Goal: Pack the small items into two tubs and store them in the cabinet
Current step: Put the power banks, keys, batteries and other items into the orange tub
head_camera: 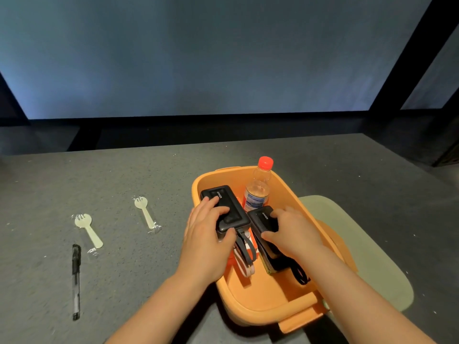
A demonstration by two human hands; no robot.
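You are gripping one black power bank in your left hand and another in your right hand, both inside the orange tub beside the water bottle. Two wrapped sporks and a pen are waiting on the table. The pale green tub is lying mostly hidden underneath, and no cabinet is showing.
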